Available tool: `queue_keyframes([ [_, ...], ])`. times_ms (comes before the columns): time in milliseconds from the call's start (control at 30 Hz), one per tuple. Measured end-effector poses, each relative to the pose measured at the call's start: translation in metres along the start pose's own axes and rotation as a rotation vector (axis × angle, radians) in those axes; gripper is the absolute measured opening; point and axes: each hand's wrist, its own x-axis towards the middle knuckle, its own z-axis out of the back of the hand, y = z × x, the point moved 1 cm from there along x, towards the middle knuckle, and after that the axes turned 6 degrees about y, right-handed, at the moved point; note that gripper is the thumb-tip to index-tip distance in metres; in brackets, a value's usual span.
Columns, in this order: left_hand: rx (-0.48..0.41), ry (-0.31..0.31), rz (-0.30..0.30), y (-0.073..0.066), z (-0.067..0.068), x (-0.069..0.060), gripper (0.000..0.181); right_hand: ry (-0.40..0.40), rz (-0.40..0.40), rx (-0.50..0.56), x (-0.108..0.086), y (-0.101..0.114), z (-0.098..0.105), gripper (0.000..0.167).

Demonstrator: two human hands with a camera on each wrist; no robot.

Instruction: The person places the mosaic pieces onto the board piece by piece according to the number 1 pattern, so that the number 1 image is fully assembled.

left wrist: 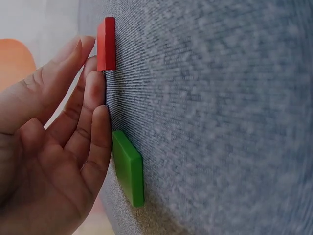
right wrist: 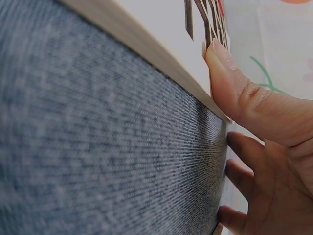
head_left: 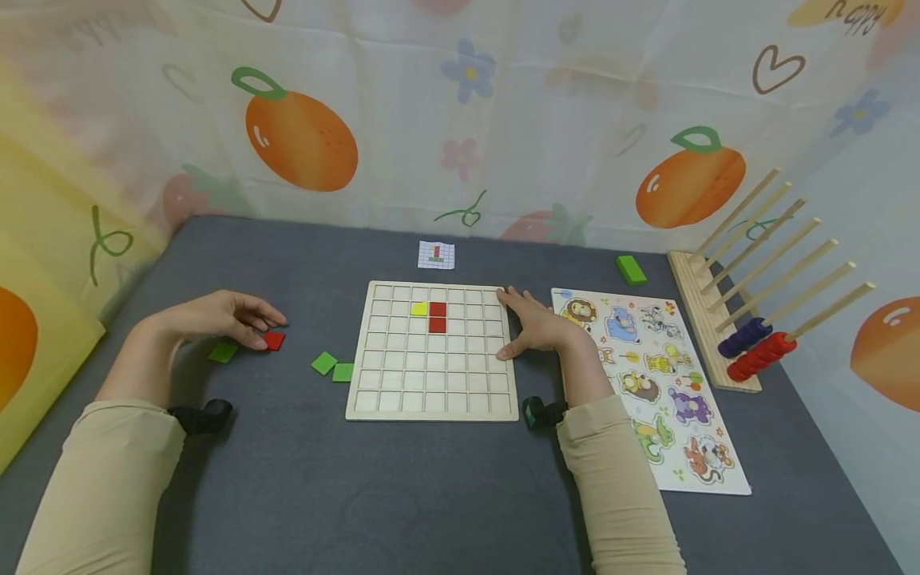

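My left hand [head_left: 226, 319] is at a red square tile [head_left: 274, 341] that lies flat on the table. In the left wrist view, its thumb and fingertips are close by the red tile [left wrist: 106, 44], and a green tile [left wrist: 129, 169] lies below the fingers. On the right, my right hand [head_left: 539, 323] is spread at the edge of a wooden grid board [head_left: 431, 411]. Its thumb rests on the board's rim, as the right wrist view shows. One yellow tile [head_left: 419, 308] and two red tiles [head_left: 437, 317] sit in the board's upper cells.
Two green tiles [head_left: 324, 363] lie left of the board. Behind it is a small pattern card [head_left: 436, 255]. To the right are an animal puzzle board [head_left: 672, 399], a green block [head_left: 631, 270] and a wooden peg rack [head_left: 743, 379] with dark blue and red beads.
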Motion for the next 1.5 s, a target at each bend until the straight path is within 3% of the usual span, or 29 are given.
queue_keyframes([
  [467,-0.060,0.002,-0.023,0.000,-0.005,0.001,0.051,-0.003,-0.011,-0.005,0.001,0.000,-0.001,0.109],
  [700,-0.031,0.001,-0.043,-0.002,-0.007,0.003,0.047,-0.001,-0.012,-0.001,0.001,-0.001,-0.001,0.109],
  [1067,0.052,-0.036,-0.006,-0.005,-0.006,0.006,0.040,-0.004,-0.015,0.007,0.000,0.000,-0.001,0.109],
  [1500,0.064,-0.049,-0.016,-0.010,-0.007,0.008,0.032,-0.003,0.008,0.009,0.000,-0.001,0.000,0.109],
])
